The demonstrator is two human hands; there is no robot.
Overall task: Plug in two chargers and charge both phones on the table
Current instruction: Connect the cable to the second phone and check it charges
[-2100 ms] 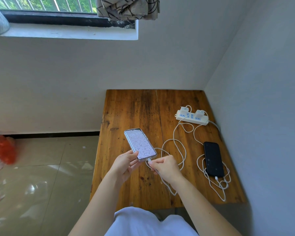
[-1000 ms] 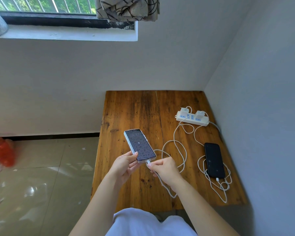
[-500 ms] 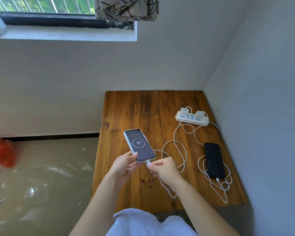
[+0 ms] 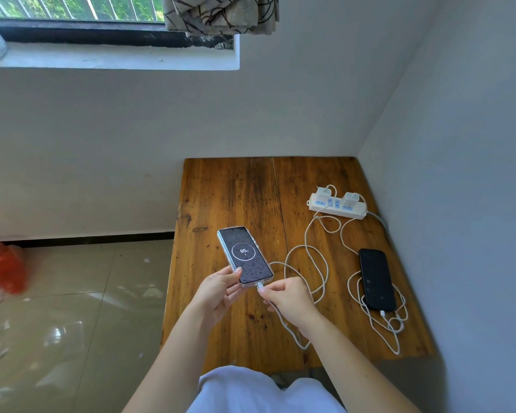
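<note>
My left hand (image 4: 218,290) holds a phone in a clear case (image 4: 244,255) by its near end, above the wooden table (image 4: 236,192). Its screen shows a charging ring reading 95%. My right hand (image 4: 286,298) pinches the white cable plug (image 4: 260,286) seated in that phone's bottom port. A black phone (image 4: 376,278) lies flat at the table's right, screen dark, with a white cable (image 4: 383,313) in its near end. Two white chargers (image 4: 323,192) (image 4: 351,198) sit in the white power strip (image 4: 337,207) at the back right.
Loose loops of white cable (image 4: 310,263) lie between the two phones. Walls close the table in at the back and right. Tiled floor (image 4: 72,308) lies to the left, with an orange bag (image 4: 5,268) by the wall.
The held phone's screen went from a bright wallpaper to a dark charging display showing 95%. Both hands stay almost where they were, on the phone and the plug.
</note>
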